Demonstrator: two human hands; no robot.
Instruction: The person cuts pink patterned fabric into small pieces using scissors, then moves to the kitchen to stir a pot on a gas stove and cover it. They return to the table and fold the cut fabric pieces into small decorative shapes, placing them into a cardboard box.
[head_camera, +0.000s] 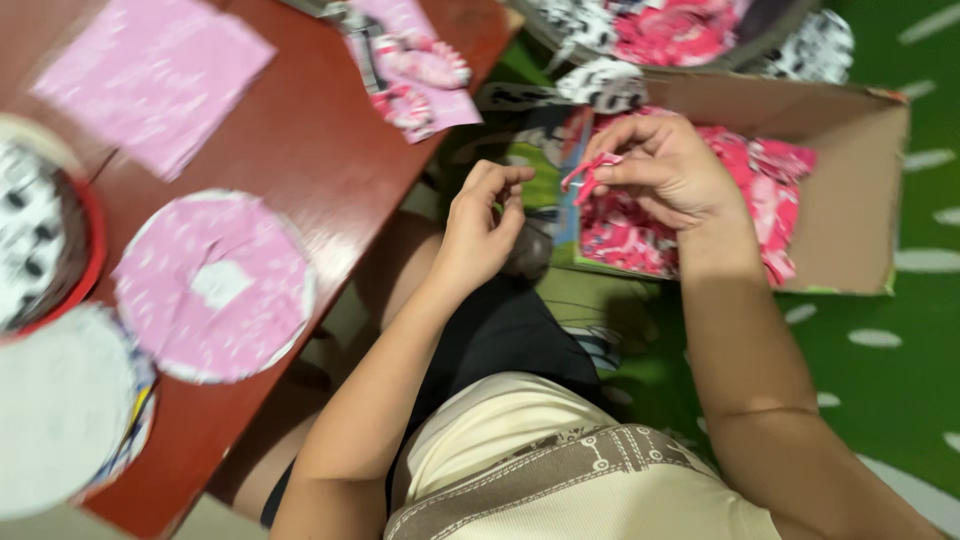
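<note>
My right hand (668, 172) pinches a small folded pink fabric piece (588, 172) between thumb and fingers, above an open cardboard box (850, 200). The box holds several pink patterned fabric pieces (770, 190). A short way left of the pink piece, my left hand (482, 228) hovers over my lap with fingertips curled together; I cannot tell if anything thin is between them. Both hands are off the table, to its right.
A red-brown table (310, 150) on the left carries a pink round fabric disc (215, 285), a pink square cloth (155, 75), a white disc (60, 410), a red-rimmed bowl (90, 260) and pink gathered pieces (415, 70). Green patterned floor (900, 380) lies to the right.
</note>
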